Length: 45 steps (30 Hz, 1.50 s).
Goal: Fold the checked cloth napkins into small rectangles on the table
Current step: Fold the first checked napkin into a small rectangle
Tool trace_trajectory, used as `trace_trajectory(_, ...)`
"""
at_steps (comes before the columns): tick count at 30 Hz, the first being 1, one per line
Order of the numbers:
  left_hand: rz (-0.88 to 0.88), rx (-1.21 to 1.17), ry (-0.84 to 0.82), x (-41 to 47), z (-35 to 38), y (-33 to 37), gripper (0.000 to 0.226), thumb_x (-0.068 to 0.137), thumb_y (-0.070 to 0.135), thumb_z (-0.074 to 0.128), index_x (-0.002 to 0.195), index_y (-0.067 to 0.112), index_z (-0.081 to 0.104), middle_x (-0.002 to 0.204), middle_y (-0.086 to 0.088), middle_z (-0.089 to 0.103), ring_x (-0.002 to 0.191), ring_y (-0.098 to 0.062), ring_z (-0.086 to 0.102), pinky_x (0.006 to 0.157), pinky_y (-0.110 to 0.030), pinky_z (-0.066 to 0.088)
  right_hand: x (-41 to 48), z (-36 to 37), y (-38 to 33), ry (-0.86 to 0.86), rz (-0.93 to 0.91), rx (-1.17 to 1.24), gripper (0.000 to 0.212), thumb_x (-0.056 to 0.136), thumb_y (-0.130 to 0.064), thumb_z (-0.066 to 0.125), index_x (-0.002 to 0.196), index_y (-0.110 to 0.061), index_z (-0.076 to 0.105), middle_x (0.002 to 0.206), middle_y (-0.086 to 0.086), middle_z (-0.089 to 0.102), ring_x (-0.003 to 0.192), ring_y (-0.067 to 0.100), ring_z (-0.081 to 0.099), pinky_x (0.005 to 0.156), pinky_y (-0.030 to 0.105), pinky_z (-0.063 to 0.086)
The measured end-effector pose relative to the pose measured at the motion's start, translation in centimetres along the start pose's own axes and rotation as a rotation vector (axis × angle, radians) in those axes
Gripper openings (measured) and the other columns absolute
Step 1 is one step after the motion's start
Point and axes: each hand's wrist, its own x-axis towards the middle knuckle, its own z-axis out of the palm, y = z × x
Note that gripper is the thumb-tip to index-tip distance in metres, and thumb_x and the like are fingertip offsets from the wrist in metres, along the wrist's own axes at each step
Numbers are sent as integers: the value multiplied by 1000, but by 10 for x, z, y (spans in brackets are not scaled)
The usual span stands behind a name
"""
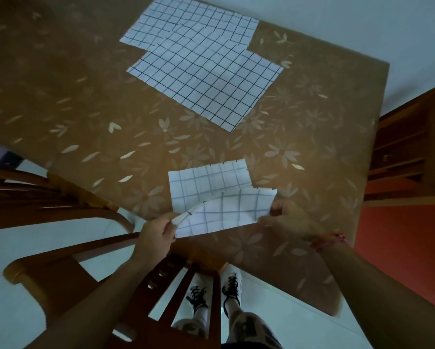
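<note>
Directly ahead of hands, lower centre of frame: part-folded napkin (209,181), long axis left-right, near flap raised off table (98,122). Pinched at left corner by left hand (157,234), thumb and curled fingers closed on cloth. Gripped at right edge by right hand (288,217), blurred, fingers seemingly curled round cloth. Equally near both hands. Likely next: near flap carried up-frame over far half. Close to table's near edge, chair back (178,290) just below. Open tabletop up-frame until nearer flat napkin (206,89) and farther flat napkin (186,23), upper centre, overlapping, well apart from hands.
</note>
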Motion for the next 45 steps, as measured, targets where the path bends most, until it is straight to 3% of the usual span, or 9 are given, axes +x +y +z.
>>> trace_trajectory(5,-103,-57,53,19,-4,-1,38,96,39,49,86,4,60,75,-17,64,68,-28,65,62,-52,57,22,6,-12,58,-62,123,4,82,-24,72,83,-21,74,82,-2,75,75,10,71,78,37,57)
trace_trajectory(11,-105,-6,128,41,-6,7,31,98,32,49,77,11,56,70,-10,60,66,-24,63,52,-49,55,54,11,-21,157,-14,43,15,89,-20,67,98,-9,68,86,3,71,66,11,67,51,22,53)
trace_trajectory(16,-144,4,171,51,-5,10,29,95,26,55,70,11,55,63,1,54,64,-14,59,52,-45,56,71,17,-24,212,59,-90,20,87,-27,67,90,-7,69,86,4,69,72,17,66,55,31,56)
trace_trajectory(22,-182,-39,152,54,-1,8,7,84,17,64,80,21,60,77,7,65,77,-8,63,62,-37,57,72,21,-25,228,110,-114,18,88,-21,65,77,-6,68,73,7,66,74,27,68,67,48,59)
trace_trajectory(27,-142,98,216,60,1,2,3,89,24,63,91,21,62,80,12,62,78,-7,62,65,-30,55,76,23,-24,274,103,-166,14,89,-26,63,81,-15,66,67,-7,58,61,8,56,68,37,57)
trace_trajectory(31,-120,191,221,59,4,-1,8,91,29,61,94,21,60,82,10,61,78,-7,59,60,-24,49,82,25,-20,278,115,-222,21,88,-36,61,94,-17,69,76,-4,64,69,13,60,66,29,52)
trace_trajectory(37,-68,306,233,60,6,-8,20,92,36,57,107,21,56,91,9,62,82,-10,58,61,-25,48,81,29,-17,307,105,-202,23,83,-41,62,93,-20,65,83,-4,67,77,17,64,72,40,58)
trace_trajectory(42,271,486,303,60,5,-11,17,87,22,67,98,13,59,88,-1,58,78,-15,55,60,-26,44,79,31,-18,322,111,-197,23,82,-42,63,90,-21,59,86,-4,65,78,18,64,71,41,58)
trace_trajectory(45,431,627,246,71,9,-7,20,91,21,58,109,11,58,109,-7,58,97,-22,56,77,-38,50,79,31,-19,325,115,-203,22,82,-41,63,87,-20,59,83,-4,65,78,18,64,70,39,58)
